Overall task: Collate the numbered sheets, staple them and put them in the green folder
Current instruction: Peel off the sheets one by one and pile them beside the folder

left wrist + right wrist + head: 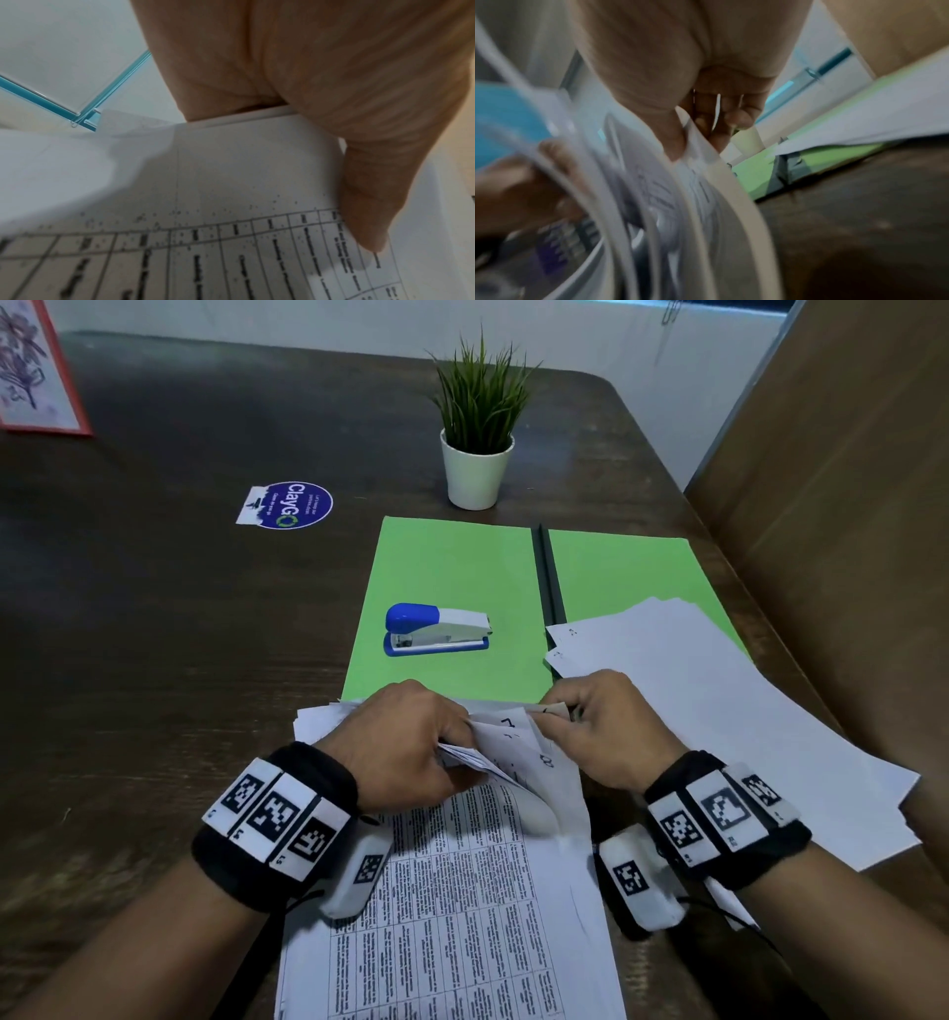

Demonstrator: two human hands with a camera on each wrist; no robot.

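Observation:
A stack of printed sheets (462,891) lies on the table in front of me, its far corners lifted and fanned, with handwritten numbers showing. My left hand (405,742) grips the lifted corners from the left; in the left wrist view its thumb (365,203) presses on a printed sheet (231,233). My right hand (601,726) pinches the top corners from the right, and the right wrist view shows curled sheets (654,203) between its fingers. The green folder (462,588) lies open beyond my hands. A blue and white stapler (436,629) rests on its left half.
More loose white sheets (719,701) lie over the folder's right half and the table edge. A potted plant (477,428) stands behind the folder. A round blue sticker (292,504) is on the dark table (154,634). A brown partition (847,531) stands to the right.

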